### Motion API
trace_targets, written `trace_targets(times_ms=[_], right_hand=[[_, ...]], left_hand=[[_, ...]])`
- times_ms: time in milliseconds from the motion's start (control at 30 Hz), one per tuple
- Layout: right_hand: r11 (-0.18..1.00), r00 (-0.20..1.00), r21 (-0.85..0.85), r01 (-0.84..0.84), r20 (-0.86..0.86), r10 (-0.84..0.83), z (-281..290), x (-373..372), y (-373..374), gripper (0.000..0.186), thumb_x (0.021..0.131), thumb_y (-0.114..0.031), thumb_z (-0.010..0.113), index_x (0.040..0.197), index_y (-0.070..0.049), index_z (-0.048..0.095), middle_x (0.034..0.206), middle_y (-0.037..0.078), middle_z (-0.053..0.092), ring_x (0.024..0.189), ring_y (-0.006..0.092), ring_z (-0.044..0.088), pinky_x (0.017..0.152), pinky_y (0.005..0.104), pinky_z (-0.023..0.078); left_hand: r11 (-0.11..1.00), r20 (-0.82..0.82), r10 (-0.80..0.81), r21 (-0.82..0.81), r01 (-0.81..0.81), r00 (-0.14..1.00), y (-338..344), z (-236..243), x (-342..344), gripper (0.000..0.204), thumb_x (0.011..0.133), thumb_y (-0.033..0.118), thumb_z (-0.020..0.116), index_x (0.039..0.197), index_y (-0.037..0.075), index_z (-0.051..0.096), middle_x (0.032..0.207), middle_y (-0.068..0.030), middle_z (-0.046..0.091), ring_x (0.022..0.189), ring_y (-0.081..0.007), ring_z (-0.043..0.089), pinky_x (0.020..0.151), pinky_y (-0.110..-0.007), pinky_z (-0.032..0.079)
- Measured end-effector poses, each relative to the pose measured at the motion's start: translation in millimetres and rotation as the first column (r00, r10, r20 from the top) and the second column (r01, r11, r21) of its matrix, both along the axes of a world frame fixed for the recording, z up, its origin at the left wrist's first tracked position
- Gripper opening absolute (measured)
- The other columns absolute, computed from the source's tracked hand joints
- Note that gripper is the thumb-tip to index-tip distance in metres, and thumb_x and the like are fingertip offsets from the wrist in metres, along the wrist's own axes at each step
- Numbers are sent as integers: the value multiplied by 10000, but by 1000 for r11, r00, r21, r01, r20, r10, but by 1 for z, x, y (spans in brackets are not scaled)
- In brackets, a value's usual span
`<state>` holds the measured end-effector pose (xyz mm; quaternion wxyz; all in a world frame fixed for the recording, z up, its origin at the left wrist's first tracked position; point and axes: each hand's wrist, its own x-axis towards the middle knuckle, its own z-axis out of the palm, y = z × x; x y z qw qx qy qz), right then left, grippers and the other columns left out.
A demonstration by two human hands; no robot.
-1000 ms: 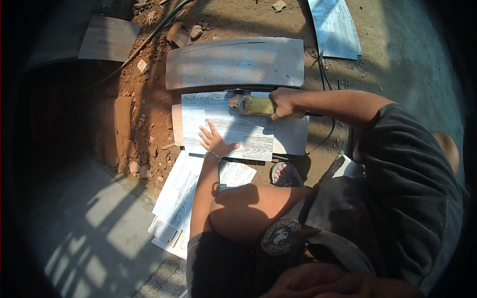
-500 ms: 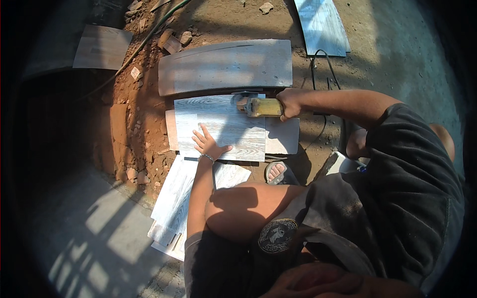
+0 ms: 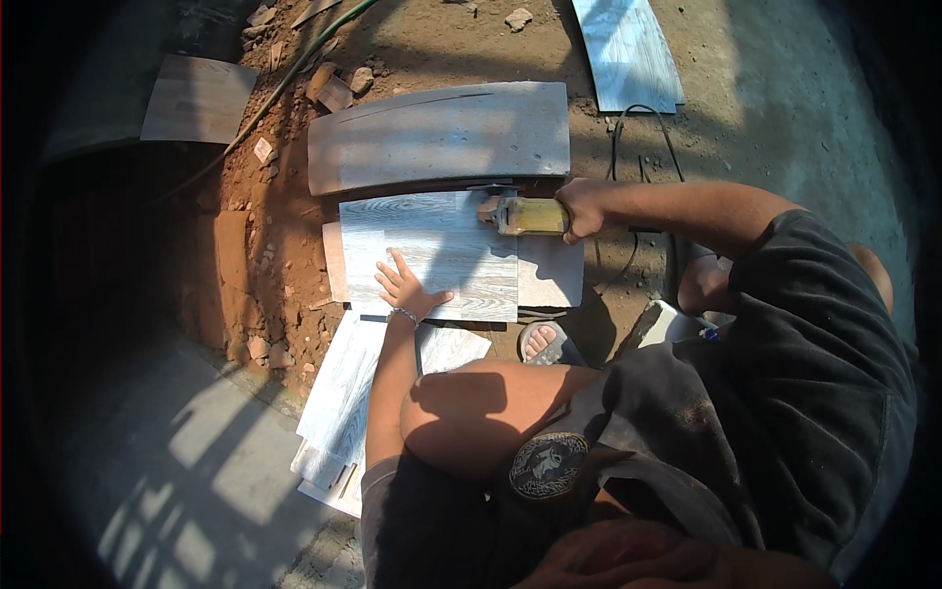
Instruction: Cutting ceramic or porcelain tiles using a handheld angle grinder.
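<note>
A pale wood-grain tile (image 3: pixel 432 250) lies flat on the ground on top of another tile. My left hand (image 3: pixel 405 287) presses flat on its near edge, fingers spread, a bracelet at the wrist. My right hand (image 3: pixel 583 209) grips the body of a yellow angle grinder (image 3: pixel 520 215), whose disc end sits at the tile's far right edge. I am crouched, with one knee up and a sandalled foot (image 3: pixel 543 344) just beside the tile.
A long grey tile (image 3: pixel 442 137) lies just beyond the grinder. Another pale tile (image 3: pixel 628 54) is at the top right, a brown one (image 3: pixel 196 98) at the far left. The grinder's black cable (image 3: pixel 618 137) runs away over red earth with rubble. Several tile pieces (image 3: pixel 343 412) are stacked at my left.
The view has shifted slightly. My left hand stays flat on the tile and my right hand keeps hold of the grinder at the tile's far edge.
</note>
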<state>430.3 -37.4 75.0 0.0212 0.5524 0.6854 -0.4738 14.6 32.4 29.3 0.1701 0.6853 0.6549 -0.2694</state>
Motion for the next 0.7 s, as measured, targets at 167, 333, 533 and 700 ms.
trace_targets(times_ms=[167,333,533,700], right_hand=[[999,1000,-36,5,20,-4,6,-19,15,508,677,-336,843,1065,-28,729,1006,231,738,1018,385,709,872,448,546],[1000,1000,-1,-17,6,17,14,-55,42,512,694,-371,833,1066,-29,745,1015,231,741,1023,383,708,871,440,551],[998,992,-60,-34,122,41,28,-106,85,535,720,-418,809,1006,30,751,968,235,746,953,364,726,850,431,562],[1000,1000,-7,-18,-1,18,32,-141,116,506,692,-414,786,934,30,762,903,215,747,842,329,729,804,418,574]], left_hand=[[1000,2,11,5,-11,1000,-1,4,2,1660,554,578,970,1599,111,-233,1620,-408,-125,1525,-567,-49,1177,-708,140],[1000,18,27,4,-27,999,-2,6,0,1663,554,544,983,1597,134,-247,1627,-395,-131,1527,-561,-57,1180,-708,147],[1000,57,4,30,-6,998,-2,5,-3,1665,540,623,957,1606,109,-215,1621,-403,-129,1512,-592,-60,1166,-716,93],[1000,95,21,10,-22,995,-2,6,-4,1663,535,589,971,1607,125,-213,1628,-381,-159,1517,-575,-99,1178,-711,73]])
